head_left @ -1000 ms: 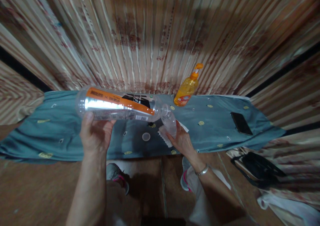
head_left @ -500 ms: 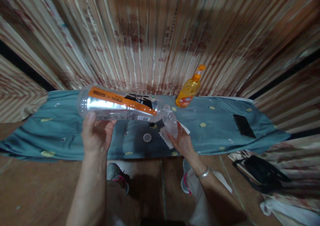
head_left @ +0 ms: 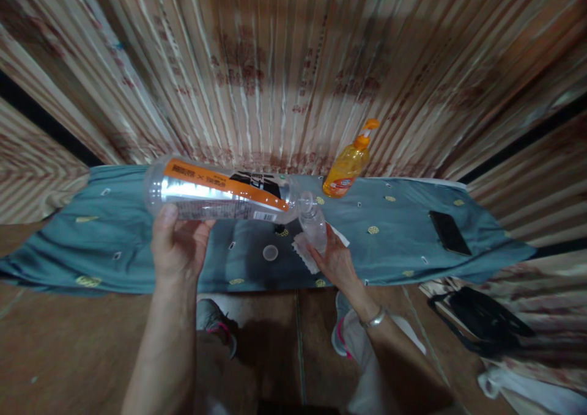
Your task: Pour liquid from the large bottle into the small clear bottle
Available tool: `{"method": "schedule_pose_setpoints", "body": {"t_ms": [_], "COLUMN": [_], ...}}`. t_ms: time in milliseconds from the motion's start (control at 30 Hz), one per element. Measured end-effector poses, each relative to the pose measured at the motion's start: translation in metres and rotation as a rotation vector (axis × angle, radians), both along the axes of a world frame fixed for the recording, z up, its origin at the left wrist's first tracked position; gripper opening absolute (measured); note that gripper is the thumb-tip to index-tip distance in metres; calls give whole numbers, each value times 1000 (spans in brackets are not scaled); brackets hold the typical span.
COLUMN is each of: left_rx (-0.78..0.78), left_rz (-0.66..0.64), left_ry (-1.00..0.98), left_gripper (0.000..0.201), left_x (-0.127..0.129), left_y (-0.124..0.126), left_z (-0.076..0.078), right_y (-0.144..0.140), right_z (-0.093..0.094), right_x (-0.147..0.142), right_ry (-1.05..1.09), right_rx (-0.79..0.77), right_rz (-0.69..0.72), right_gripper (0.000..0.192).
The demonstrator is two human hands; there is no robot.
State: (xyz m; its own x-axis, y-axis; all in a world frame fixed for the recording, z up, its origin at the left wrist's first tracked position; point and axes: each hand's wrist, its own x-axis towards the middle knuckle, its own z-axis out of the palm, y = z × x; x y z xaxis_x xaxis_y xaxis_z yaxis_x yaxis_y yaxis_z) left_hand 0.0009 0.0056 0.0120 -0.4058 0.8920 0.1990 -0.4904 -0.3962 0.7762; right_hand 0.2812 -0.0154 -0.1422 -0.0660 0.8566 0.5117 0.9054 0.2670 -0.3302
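Big bottle [head_left: 220,192] lies sideways in left hand [head_left: 178,247], mouth at 3 o'clock touching small bottle [head_left: 314,227] gripped by right hand [head_left: 337,262].

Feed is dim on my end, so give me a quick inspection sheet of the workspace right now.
Surface: teal cloth over a low table, creased.
Job's things: large clear bottle with orange label, tipped near level, mouth at a small clear cup.
Clutter: round cap, white napkin, orange pump bottle, dark phone.
Hands: left hand grips the large bottle; right hand holds the cup.
Cables: nothing seen.
Surroundings: striped curtain behind; black bag on floor.
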Motion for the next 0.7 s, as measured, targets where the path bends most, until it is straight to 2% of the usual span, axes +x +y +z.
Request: {"method": "schedule_pose_setpoints", "body": {"t_ms": [133,367,700], "left_rx": [0,1,-8], "left_rz": [13,18,17], "left_ry": [-13,-15,-37], "left_gripper": [57,45,44], "left_x": [0,1,-2], "left_y": [0,1,2], "left_z": [1,2,-1], "right_y": [0,0,0], "right_z": [1,1,1], "right_x": [0,0,-1], "right_ry": [-13,-10,4], "right_rx": [10,30,57], "right_rz": [4,0,-3], "right_gripper": [79,78,77]}}
